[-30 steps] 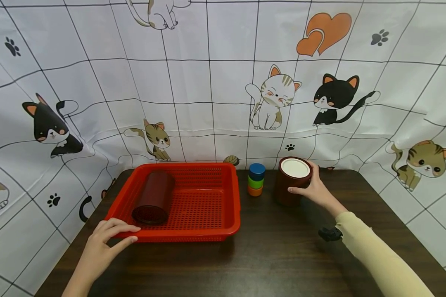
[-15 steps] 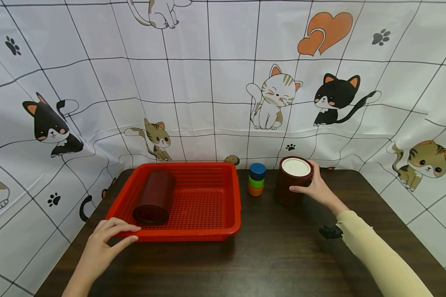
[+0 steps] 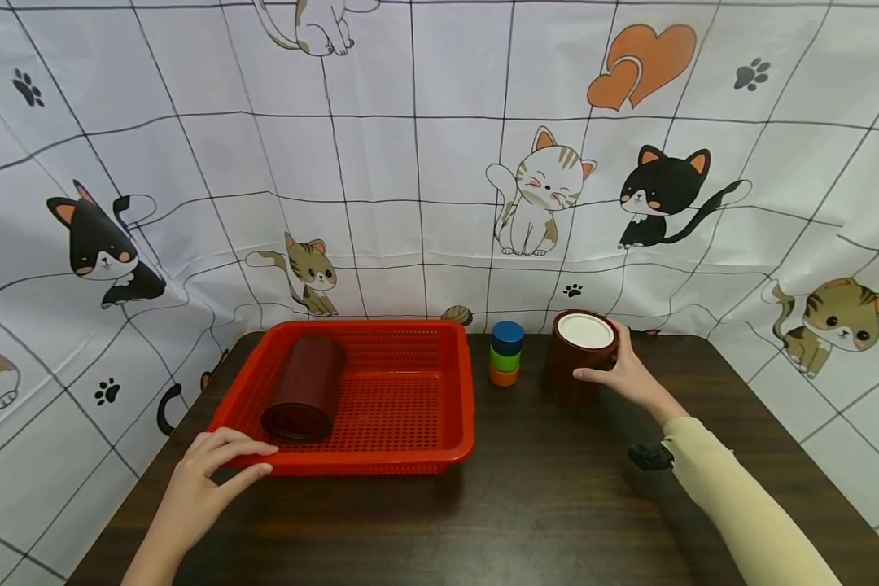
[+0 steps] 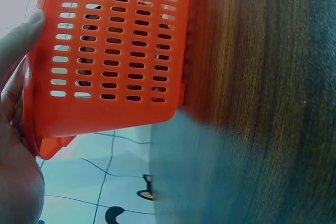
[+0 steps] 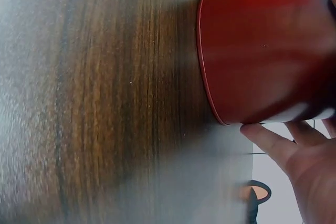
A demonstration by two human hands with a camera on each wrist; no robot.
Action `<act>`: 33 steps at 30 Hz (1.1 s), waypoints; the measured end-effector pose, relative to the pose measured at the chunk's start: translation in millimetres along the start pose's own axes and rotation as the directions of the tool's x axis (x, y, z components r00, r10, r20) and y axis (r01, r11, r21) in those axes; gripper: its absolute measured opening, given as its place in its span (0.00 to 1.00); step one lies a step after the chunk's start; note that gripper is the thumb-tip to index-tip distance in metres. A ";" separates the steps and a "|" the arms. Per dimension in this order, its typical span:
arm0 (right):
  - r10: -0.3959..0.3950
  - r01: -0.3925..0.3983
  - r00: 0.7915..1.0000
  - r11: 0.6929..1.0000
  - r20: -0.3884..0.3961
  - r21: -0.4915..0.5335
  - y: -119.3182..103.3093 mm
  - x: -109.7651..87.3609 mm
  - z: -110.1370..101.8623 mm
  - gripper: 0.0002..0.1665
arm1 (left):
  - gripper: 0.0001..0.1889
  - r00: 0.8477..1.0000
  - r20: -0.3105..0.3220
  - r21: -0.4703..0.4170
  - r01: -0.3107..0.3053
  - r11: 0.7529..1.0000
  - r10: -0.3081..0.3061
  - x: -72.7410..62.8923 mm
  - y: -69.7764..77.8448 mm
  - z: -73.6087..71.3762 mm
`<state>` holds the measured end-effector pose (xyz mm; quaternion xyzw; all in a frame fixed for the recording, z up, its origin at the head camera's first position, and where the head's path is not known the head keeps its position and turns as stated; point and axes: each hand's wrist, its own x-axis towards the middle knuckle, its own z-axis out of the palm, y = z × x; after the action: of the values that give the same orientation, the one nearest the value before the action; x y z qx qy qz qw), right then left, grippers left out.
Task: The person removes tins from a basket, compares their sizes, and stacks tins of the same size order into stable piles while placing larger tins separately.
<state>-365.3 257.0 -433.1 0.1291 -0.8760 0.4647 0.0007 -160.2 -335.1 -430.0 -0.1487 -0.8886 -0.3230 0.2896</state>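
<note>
A dark red canister (image 3: pixel 567 374) with a white top stands upright on the table at the right. My right hand (image 3: pixel 625 376) grips its right side, thumb in front and fingers reaching behind. In the right wrist view the canister (image 5: pixel 268 51) has its base on the tabletop, and fingertips touch its wall. My left hand (image 3: pixel 198 480) holds the front left rim of a red perforated plastic basket (image 3: pixel 381 464). The left wrist view has the thumb (image 4: pixel 26 32) against the basket's outer wall. A second dark red canister (image 3: pixel 308 387) lies on its side inside the basket's left part.
A small stack of blue, green and orange round pieces (image 3: pixel 506 354) stands between the basket and the upright canister. Behind the dark wooden table (image 3: pixel 527 505) hangs a white cloth (image 3: pixel 381 203) printed with cats and grid lines.
</note>
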 end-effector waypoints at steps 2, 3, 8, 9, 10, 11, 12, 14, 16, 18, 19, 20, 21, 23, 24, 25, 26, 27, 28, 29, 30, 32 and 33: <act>-0.003 0.003 1.000 1.000 0.006 0.021 1.5 0.9 0.5 0.66 | 0.21 1.000 0.001 0.001 0.003 1.000 -0.003 0.2 0.7 -0.3; -0.006 0.006 1.000 0.999 0.006 0.033 2.2 1.7 1.1 0.65 | 0.21 1.000 0.000 0.003 0.005 1.000 -0.005 0.0 0.9 -0.2; 0.006 -0.007 1.000 0.998 0.004 0.065 3.4 2.4 4.3 0.63 | 0.21 1.000 -0.002 -0.004 0.025 1.000 -0.025 -1.9 1.6 -0.5; 0.012 -0.012 1.000 0.998 0.000 0.064 3.3 1.6 4.6 0.63 | 0.20 0.999 0.001 -0.006 0.032 0.999 -0.032 -2.3 1.8 -0.5; 0.018 -0.018 1.000 0.998 -0.003 0.061 3.6 0.8 4.7 0.63 | 0.20 0.999 0.003 -0.009 0.040 0.999 -0.040 -2.5 1.9 -0.6; 0.022 -0.021 1.000 0.998 -0.006 0.058 3.8 0.1 4.9 0.63 | 0.20 0.999 0.006 -0.008 0.044 0.999 -0.044 -2.8 1.9 -0.5; 0.024 -0.023 1.000 0.998 -0.007 0.054 4.2 -0.5 4.9 0.64 | 0.20 0.999 0.008 -0.009 0.051 0.999 -0.051 -3.1 2.0 -0.5; 0.028 -0.028 1.000 0.998 -0.010 0.048 4.9 -1.1 5.2 0.64 | 0.19 0.998 0.009 -0.009 0.055 0.998 -0.055 -3.5 1.9 -0.5; 0.032 -0.031 0.999 0.999 -0.009 0.039 6.0 -1.3 5.2 0.65 | 0.19 0.998 0.008 -0.011 0.059 0.998 -0.059 -4.1 2.4 -0.5; 0.035 -0.035 0.999 0.999 -0.005 0.039 6.4 -1.9 5.0 0.66 | 0.19 0.999 0.005 -0.013 0.053 0.999 -0.053 -4.1 2.6 -0.4; 0.039 -0.039 0.999 0.998 -0.006 0.038 6.5 -2.2 4.9 0.66 | 0.20 0.999 0.002 -0.015 0.044 0.999 -0.044 -3.9 2.6 -0.3; 0.042 -0.042 0.999 0.998 -0.006 0.037 6.5 -2.6 4.7 0.66 | 0.20 0.999 0.000 -0.016 0.040 0.999 -0.040 -3.5 2.7 -0.3; 0.043 -0.043 0.999 0.998 -0.005 0.036 6.8 -2.8 4.2 0.66 | 0.20 0.999 -0.002 -0.012 0.035 0.999 -0.035 -3.1 2.9 -0.2; 0.046 -0.045 0.999 0.998 -0.005 0.033 6.6 -3.3 3.4 0.67 | 0.21 1.000 -0.005 -0.006 0.020 1.000 -0.020 -1.9 2.8 -0.1; 0.045 -0.045 0.999 0.999 -0.006 0.031 6.8 -3.3 3.0 0.67 | 0.21 1.000 -0.007 -0.003 0.013 1.000 -0.013 -1.3 2.6 0.0; 0.044 -0.044 0.999 0.999 -0.006 0.030 6.9 -3.3 2.6 0.66 | 0.22 1.000 -0.008 -0.001 0.009 1.000 -0.009 -0.9 2.5 0.0; 0.040 -0.040 0.999 0.999 -0.006 0.030 6.9 -3.1 2.3 0.66 | 0.22 1.000 -0.009 0.001 0.009 1.000 -0.009 -0.5 2.4 0.1; 0.035 -0.035 0.999 0.999 -0.007 0.030 7.1 -3.0 2.1 0.65 | 0.22 1.000 -0.011 0.003 0.005 1.000 -0.005 -0.3 2.3 0.3; 0.033 -0.033 0.999 0.999 -0.007 0.028 7.3 -3.1 1.9 0.65 | 0.22 1.000 -0.010 0.001 0.007 1.000 -0.007 -0.2 2.3 0.5; 0.030 -0.029 1.000 0.999 -0.009 0.027 7.5 -3.3 1.8 0.65 | 0.22 1.000 -0.010 -0.002 0.011 1.000 -0.011 -0.2 2.3 0.6; 0.026 -0.026 1.000 0.999 -0.011 0.027 7.6 -3.7 1.7 0.65 | 0.21 1.000 -0.009 -0.005 0.015 1.000 -0.015 -0.3 2.3 0.7; 0.016 -0.016 1.000 0.999 -0.010 0.032 8.0 -4.8 1.5 0.65 | 0.21 1.000 -0.007 -0.006 0.012 1.000 -0.012 -0.9 2.2 0.7; 0.011 -0.010 1.000 0.999 -0.006 0.034 8.4 -5.5 1.5 0.65 | 0.20 1.000 -0.004 -0.008 0.019 1.000 -0.019 -1.6 2.4 0.7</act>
<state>-361.7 261.6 -441.5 0.1231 -0.8687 0.4798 -0.0013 -158.1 -332.9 -430.2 -0.1409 -0.8881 -0.3295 0.2879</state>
